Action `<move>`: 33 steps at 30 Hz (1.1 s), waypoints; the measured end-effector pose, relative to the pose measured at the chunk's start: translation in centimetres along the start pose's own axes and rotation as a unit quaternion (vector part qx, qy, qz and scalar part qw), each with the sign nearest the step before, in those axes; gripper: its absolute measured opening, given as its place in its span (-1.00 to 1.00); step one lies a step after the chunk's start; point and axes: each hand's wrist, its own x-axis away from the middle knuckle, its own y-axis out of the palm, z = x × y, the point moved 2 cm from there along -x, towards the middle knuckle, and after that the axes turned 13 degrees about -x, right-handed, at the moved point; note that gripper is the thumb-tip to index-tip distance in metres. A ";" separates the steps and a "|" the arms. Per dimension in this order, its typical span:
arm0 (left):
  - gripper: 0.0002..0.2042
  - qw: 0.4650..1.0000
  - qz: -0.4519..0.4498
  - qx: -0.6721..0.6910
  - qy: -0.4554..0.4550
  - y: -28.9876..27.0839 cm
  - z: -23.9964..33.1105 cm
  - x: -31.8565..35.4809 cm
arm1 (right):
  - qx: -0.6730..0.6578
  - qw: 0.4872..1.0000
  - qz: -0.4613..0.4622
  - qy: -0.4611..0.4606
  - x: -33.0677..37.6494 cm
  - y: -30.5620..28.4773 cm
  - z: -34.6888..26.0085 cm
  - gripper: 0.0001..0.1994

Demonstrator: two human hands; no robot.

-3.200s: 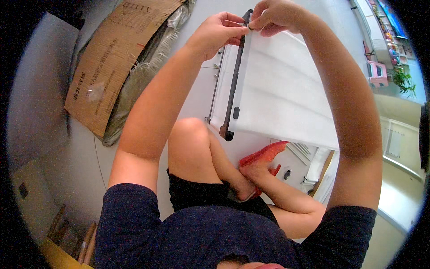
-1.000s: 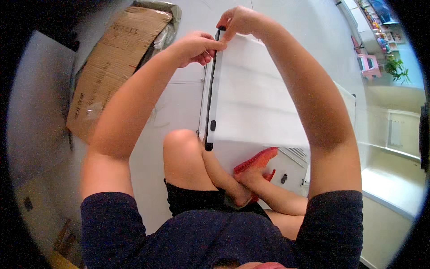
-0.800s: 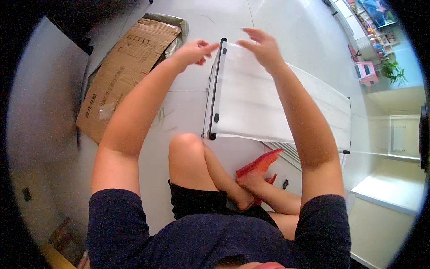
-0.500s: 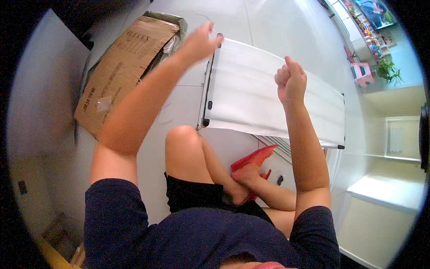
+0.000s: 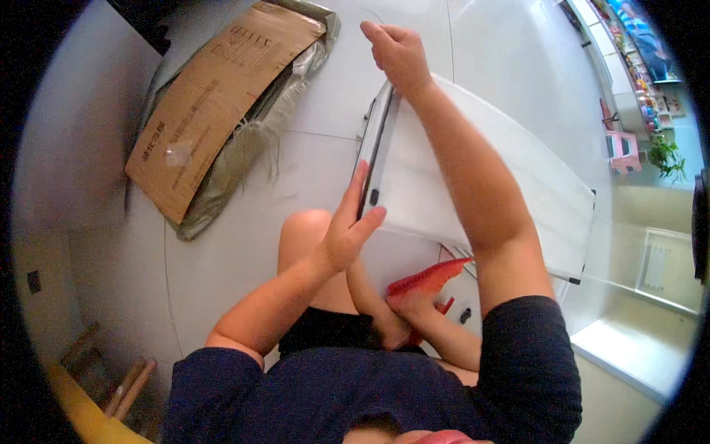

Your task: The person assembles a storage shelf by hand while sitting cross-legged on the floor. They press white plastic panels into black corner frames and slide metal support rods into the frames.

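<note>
Bringing one left hand [image 5: 344, 240] down from the far corner since earlier, grasping one white frame [image 5: 414, 163] on the floor [image 5: 222, 274]; curling one right hand [image 5: 399, 55] beyond, not revealing whether gripping anything.

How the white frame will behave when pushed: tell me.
The white frame would probably slide rather than roll, being broad and flat-topped. Its dark edge, running straight beside the left hand, looks stiff. The white sheet may give under pressure, since it appears faintly creased.

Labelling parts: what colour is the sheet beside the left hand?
The sheet is white; see the head view.
</note>
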 end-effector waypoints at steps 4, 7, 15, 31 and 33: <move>-0.30 1.000 -0.009 -0.015 -0.004 -0.4 0.1 0.0 | -0.145 0.985 0.062 0.072 -0.4 -0.4 -0.5 -0.60; -0.30 1.000 -0.003 -0.026 0.005 -0.6 0.2 0.0 | -0.330 0.943 -0.023 -0.024 -2.8 -0.2 -4.4 -0.64; -0.30 1.000 -0.005 -0.011 0.016 -0.1 -0.4 -0.1 | -0.335 0.936 0.024 0.107 -0.9 -1.0 1.0 -0.57; -0.40 0.997 0.006 -0.059 0.048 -1.5 0.0 -1.8 | -0.120 0.967 0.218 -0.054 22.3 -16.1 -16.9 -0.68; -0.41 0.986 0.018 -0.141 0.084 -1.2 -0.1 -1.9 | 0.019 0.962 0.272 -0.032 29.2 -17.6 -16.7 -0.64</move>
